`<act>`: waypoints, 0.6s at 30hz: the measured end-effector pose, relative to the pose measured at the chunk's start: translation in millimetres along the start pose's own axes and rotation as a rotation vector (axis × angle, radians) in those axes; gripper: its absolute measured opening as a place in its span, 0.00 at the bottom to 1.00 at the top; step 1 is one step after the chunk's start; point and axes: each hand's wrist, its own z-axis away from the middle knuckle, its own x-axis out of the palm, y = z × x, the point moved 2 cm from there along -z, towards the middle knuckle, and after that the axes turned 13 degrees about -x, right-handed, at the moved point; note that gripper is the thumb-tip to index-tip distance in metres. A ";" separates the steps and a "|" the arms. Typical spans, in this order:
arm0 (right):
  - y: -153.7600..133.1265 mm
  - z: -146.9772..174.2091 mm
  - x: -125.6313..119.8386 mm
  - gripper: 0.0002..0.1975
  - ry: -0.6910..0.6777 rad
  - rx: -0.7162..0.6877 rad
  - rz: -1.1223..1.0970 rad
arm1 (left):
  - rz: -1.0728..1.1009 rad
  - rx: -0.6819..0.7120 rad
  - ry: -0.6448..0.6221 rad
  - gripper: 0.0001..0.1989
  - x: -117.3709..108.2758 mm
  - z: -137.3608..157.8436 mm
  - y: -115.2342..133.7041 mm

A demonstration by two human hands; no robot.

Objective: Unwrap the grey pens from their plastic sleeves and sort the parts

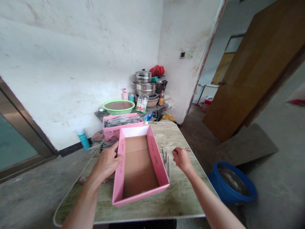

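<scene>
My left hand grips the left wall of a pink cardboard box, thumb over its rim. The box is tilted and has a bare brown bottom. To its right, my right hand is closed above the table, fingers curled; whether anything is in them is hidden. Between the box and that hand lie a few slim pen-like sticks, grey and clear. Behind the held box stands a second pink box full of similar sticks. More dark sticks lie beside my left hand, partly covered.
The marbled table has a pale edge. Behind it, a low shelf bears a green basin, stacked steel pots and a sauce bottle. A blue bucket stands on the floor at right, a blue spray can at left.
</scene>
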 end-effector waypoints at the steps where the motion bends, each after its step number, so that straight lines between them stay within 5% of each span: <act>1: -13.8 7.2 -9.8 0.13 0.084 -0.064 0.015 | -0.015 0.003 0.009 0.27 -0.1 3.2 3.1; 4: -63.4 34.3 -31.3 0.12 0.304 -0.425 -0.020 | -0.062 0.026 0.022 0.28 1.1 11.9 13.9; 9: -112.4 61.5 -15.4 0.08 -0.171 -0.621 -0.017 | -0.114 0.141 -0.026 0.30 2.0 20.6 42.3; 13: -103.1 59.5 5.9 0.10 -0.347 -0.578 0.101 | -0.142 0.210 -0.129 0.27 0.1 26.1 67.5; 18: -78.3 57.7 32.7 0.10 -0.476 -0.265 -0.126 | -0.110 0.290 -0.190 0.32 3.8 31.6 83.6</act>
